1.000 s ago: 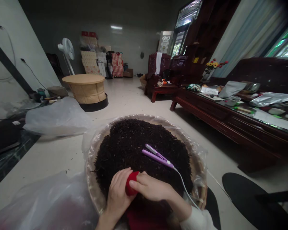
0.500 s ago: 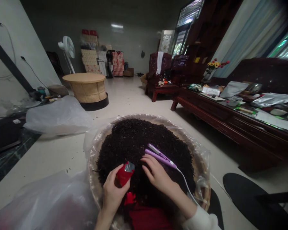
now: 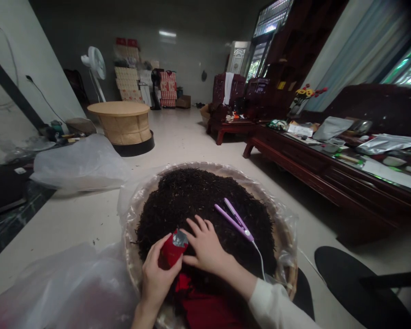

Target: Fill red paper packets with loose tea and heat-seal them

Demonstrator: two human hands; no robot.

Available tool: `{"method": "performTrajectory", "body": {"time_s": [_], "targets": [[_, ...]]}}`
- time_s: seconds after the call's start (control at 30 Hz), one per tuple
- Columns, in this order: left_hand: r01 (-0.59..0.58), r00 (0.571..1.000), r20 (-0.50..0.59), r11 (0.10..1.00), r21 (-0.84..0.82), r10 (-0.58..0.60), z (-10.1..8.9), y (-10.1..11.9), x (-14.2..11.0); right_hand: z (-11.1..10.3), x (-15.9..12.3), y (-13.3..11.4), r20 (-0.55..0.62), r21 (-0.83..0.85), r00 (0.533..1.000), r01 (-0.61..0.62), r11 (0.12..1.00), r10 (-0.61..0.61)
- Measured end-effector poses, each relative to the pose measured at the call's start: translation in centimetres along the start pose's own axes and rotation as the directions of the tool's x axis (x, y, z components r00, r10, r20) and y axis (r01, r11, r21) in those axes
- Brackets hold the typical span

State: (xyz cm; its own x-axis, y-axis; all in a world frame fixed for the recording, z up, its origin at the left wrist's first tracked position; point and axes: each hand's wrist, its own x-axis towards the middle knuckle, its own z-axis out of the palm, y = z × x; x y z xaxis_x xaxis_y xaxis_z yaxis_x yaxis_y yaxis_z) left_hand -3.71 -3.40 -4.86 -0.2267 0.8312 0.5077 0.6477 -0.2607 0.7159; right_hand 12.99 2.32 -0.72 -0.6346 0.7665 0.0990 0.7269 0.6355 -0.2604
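My left hand (image 3: 158, 270) grips a small red packet (image 3: 173, 250) whose silvery inside shows at the top end. My right hand (image 3: 207, 244) has its fingers spread, beside the packet's top and above dark loose tea leaves (image 3: 181, 196). Whether its thumb touches the packet I cannot tell. A purple mini hair straightener (image 3: 234, 220) lies on the leaves to the right, its arms apart and its white cord running toward me. Both leaves and straightener are in a round woven basket (image 3: 132, 228) lined with clear plastic. More red packets (image 3: 205, 308) lie at the basket's near side.
Plastic bags (image 3: 82, 164) lie on the floor at left, with a round wooden-topped stool (image 3: 119, 109) beyond. A dark wooden table (image 3: 308, 160) covered with packets and papers stands at right. A black round base (image 3: 342, 278) is on the floor near right.
My right hand has moved left, away from the straightener, to the packet. The straightener has turned and its arms are wider apart. My left hand with the packet has shifted slightly left.
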Motion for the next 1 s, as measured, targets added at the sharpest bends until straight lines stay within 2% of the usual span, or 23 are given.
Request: {"method": "performTrajectory", "body": {"time_s": [0.07, 0.13, 0.37, 0.53, 0.6, 0.7, 0.77, 0.83, 0.87, 0.93, 1.0], "targets": [[0.007, 1.0, -0.007, 1.0, 0.001, -0.007, -0.2, 0.0, 0.1, 0.7, -0.4, -0.7, 0.007, -0.037, 0.996, 0.088, 0.995, -0.088], [0.002, 1.0, -0.021, 1.0, -0.005, -0.002, -0.3, 0.0, 0.1, 1.2, -0.7, -0.5, -0.01, -0.065, 0.993, 0.121, 0.991, -0.122], [-0.016, 1.0, -0.018, 1.0, -0.002, 0.016, 0.1, -0.1, 0.1, 0.4, -0.1, 1.3, -0.058, -0.113, 0.997, 0.036, 0.993, -0.043], [0.013, 1.0, -0.014, 1.0, -0.003, -0.013, 0.3, -0.2, 0.1, 0.3, -0.6, 1.8, -0.034, -0.125, 0.995, 0.085, 0.988, -0.09], [0.024, 1.0, -0.008, 1.0, -0.004, -0.024, 0.3, -0.1, 0.1, 0.3, -0.7, 2.3, -0.089, -0.04, 0.994, 0.065, 0.997, -0.069], [0.024, 1.0, -0.006, 1.0, -0.011, -0.024, 0.4, 0.1, 0.2, -0.1, -0.2, 3.0, -0.3, 0.277, 0.951, 0.015, 0.961, 0.072], [0.022, 1.0, -0.006, 1.0, -0.014, -0.022, 0.5, 0.2, 0.2, -0.7, 0.4, 3.2, -0.401, 0.53, 0.885, 0.012, 0.848, 0.238], [0.02, 1.0, -0.005, 1.0, -0.017, -0.02, 0.5, 0.4, 0.3, -1.2, 1.0, 3.2, -0.376, 0.748, 0.82, -0.005, 0.663, 0.431], [0.017, 1.0, -0.005, 1.0, -0.019, -0.018, 0.6, 0.4, 0.3, -1.4, 1.3, 3.2, -0.309, 0.846, 0.795, -0.021, 0.534, 0.521], [0.01, 1.0, -0.006, 1.0, -0.023, -0.01, 0.6, 0.6, 0.4, -1.6, 1.7, 3.2, -0.086, 0.982, 0.764, -0.043, 0.184, 0.64], [0.0, 1.0, -0.009, 1.0, -0.025, 0.0, 0.7, 0.7, 0.5, -1.7, 1.9, 3.5, 0.157, 0.979, 0.757, -0.035, -0.2, 0.635]]}}
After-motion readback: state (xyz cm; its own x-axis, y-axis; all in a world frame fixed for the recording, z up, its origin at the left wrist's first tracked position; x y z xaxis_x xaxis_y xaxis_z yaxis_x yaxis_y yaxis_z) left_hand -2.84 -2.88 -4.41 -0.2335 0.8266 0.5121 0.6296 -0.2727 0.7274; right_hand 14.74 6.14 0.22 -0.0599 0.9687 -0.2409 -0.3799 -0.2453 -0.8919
